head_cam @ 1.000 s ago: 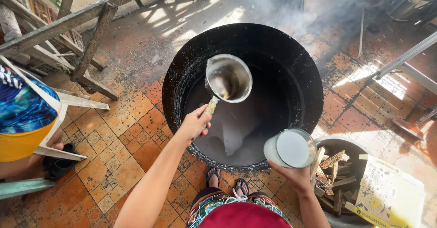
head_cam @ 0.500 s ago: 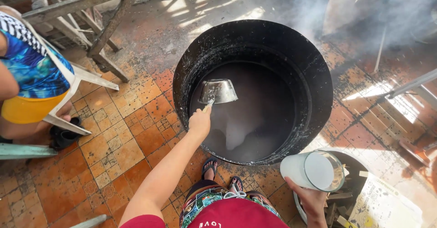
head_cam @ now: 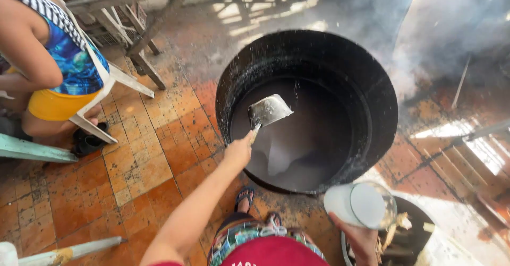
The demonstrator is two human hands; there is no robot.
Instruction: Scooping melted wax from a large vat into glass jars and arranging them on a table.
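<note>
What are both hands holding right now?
Left hand: closed on the metal ladle handle.
Right hand: holding the white cup.

Bare arms, no sleeves; red top (head_cam: 273, 254) with white print; patterned multicolour shorts (head_cam: 239, 234); flip-flops (head_cam: 245, 196).

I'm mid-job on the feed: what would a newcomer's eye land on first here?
The big black pot at centre, pale liquid inside and smoke drifting at upper right. The left hand holds a metal ladle over it; the right hand, lower right, holds a cup of white liquid.
</note>
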